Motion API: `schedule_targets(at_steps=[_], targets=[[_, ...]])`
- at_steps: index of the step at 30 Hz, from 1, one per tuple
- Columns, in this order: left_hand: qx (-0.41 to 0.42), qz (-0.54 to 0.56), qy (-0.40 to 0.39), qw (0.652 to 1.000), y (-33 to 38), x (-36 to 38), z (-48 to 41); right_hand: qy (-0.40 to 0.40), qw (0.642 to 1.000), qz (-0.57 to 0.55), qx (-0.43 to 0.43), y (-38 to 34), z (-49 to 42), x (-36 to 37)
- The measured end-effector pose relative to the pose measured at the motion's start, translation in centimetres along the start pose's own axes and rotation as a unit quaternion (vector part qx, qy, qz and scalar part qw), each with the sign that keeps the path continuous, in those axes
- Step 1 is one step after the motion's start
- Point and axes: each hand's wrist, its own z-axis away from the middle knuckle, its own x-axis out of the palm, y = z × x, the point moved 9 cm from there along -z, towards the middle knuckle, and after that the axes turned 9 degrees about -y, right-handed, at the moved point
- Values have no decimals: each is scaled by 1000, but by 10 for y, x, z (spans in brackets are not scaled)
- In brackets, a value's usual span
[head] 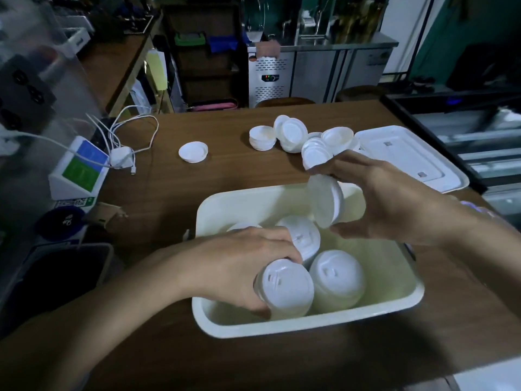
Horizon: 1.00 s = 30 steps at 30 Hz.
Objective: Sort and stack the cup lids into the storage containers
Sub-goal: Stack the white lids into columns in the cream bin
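A cream storage container point(389, 309) sits on the brown table in front of me, with stacks of white cup lids inside. My left hand point(242, 266) grips the front-left stack of lids point(287, 292) in the container. Beside it stands another stack point(337, 280), and a third point(306, 238) lies behind. My right hand point(392, 201) holds a short stack of lids point(328, 203) tilted on edge above the container's back rim. A pile of loose lids point(293, 135) lies farther back on the table, and a single lid point(193, 151) lies apart to the left.
The container's white cover point(408, 156) lies flat at the back right. A small white stand with blue and green panels point(80, 167) and white charger cables point(124, 136) occupy the left side. A dark display case point(465, 122) borders the right.
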Motion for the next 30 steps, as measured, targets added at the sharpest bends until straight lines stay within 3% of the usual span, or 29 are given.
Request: schedule_targets(at_steps=[7,11,21,30], targets=[[-12,-20,-10,1000,-3,7,-1,-114,987,110,39,-4,-8,42],[-19,0,-3,1000,-6,4,3,-94,994,50,26,-10,-18,44],[-42,7,21,999,-11,3,5,-122,990,66,17,0,-31,66],[-63,-8,-11,998,-11,9,1,-125,990,57,26,3,-34,77]])
